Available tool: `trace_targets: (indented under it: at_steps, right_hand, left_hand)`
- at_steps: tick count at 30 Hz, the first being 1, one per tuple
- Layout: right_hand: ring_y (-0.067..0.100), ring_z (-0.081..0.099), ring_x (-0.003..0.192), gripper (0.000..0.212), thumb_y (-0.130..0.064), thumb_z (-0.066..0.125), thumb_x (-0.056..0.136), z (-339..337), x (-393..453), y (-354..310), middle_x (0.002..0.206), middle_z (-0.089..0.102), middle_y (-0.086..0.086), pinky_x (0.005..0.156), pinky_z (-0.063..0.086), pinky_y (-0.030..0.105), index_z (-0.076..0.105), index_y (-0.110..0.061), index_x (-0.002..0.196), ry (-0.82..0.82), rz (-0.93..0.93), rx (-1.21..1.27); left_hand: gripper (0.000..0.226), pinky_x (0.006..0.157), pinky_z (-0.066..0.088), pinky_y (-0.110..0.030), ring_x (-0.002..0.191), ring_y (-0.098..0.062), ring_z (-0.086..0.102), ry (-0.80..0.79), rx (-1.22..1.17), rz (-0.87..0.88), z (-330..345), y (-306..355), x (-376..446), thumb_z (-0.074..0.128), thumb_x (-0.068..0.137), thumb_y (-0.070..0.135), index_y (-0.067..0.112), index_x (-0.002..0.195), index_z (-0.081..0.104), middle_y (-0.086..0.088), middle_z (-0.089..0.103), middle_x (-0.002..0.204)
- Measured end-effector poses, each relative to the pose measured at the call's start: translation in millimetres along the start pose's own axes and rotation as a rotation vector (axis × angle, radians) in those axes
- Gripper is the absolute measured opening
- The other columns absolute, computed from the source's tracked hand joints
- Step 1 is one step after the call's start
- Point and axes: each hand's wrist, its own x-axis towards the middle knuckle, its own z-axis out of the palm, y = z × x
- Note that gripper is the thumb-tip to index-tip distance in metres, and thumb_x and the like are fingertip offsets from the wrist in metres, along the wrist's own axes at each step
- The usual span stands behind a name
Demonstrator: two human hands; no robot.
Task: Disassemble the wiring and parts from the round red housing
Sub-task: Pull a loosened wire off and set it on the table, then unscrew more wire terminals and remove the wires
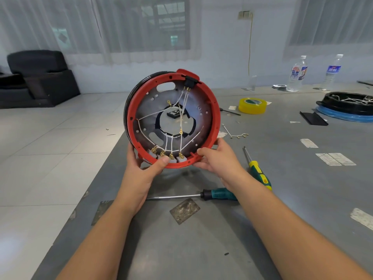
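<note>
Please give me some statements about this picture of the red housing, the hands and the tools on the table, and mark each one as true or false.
1. Both hands hold the red housing by its lower rim. True: the left hand and the right hand each have a grip there.
2. The white wires are all removed from the housing. False: several still run to brass terminals near the bottom.
3. The right hand holds a screwdriver. False: the teal screwdriver and the yellow screwdriver lie on the table.
4. A roll of yellow tape lies on the table. True.
5. The housing lies flat on the table. False: it is held up, tilted on edge.
</note>
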Motion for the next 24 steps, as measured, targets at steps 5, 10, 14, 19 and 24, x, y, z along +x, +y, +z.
trace_targets:
  at_steps: [5,10,14,19,24]
  right_hand:
    - [0.026,0.078,0.084,0.026,0.001,0.063,0.095,2,-4,2,0.108,0.072,0.018,0.071,0.063,0.033,0.052,-0.013,0.113,-0.045,0.04,-0.007]
    - [0.021,0.077,0.091,0.031,-0.015,0.065,0.099,-4,-9,-5,0.108,0.075,0.014,0.08,0.064,0.033,0.054,-0.013,0.128,-0.171,0.027,-0.174]
    - [0.011,0.072,0.098,0.054,-0.054,0.069,0.091,-26,-18,-19,0.113,0.072,-0.006,0.094,0.058,0.036,0.057,-0.028,0.137,-0.289,-0.055,-0.843]
    - [-0.005,0.058,0.101,0.048,-0.055,0.089,0.069,-56,-35,-33,0.109,0.063,-0.022,0.079,0.044,0.014,0.065,-0.04,0.108,-0.561,0.124,-1.25]
    - [0.003,0.057,0.085,0.04,-0.034,0.088,0.076,-50,-34,-29,0.103,0.062,-0.014,0.071,0.044,0.019,0.063,-0.035,0.106,-0.584,0.083,-1.362]
  left_hand:
    - [0.121,0.088,0.063,-0.04,0.123,-0.022,0.07,-0.075,-0.119,-0.074,4,-2,-3,0.106,0.057,0.025,0.062,0.148,0.035,0.014,0.068,0.136]
    - [0.11,0.091,0.063,-0.046,0.12,-0.028,0.072,-0.001,-0.201,-0.133,4,-1,-4,0.099,0.058,0.015,0.039,0.149,0.041,-0.006,0.063,0.143]
    - [0.088,0.1,0.059,-0.054,0.118,-0.033,0.073,0.042,-0.228,-0.149,-3,-5,-2,0.093,0.068,0.009,0.017,0.141,0.044,-0.014,0.068,0.137]
    - [0.089,0.099,0.06,-0.055,0.118,-0.037,0.072,0.069,-0.24,-0.154,-6,-8,0,0.091,0.068,0.008,0.016,0.141,0.041,-0.018,0.065,0.139]
    - [0.089,0.098,0.06,-0.055,0.115,-0.034,0.074,0.083,-0.243,-0.168,-7,-7,-1,0.091,0.066,0.01,0.017,0.138,0.04,-0.017,0.063,0.14]
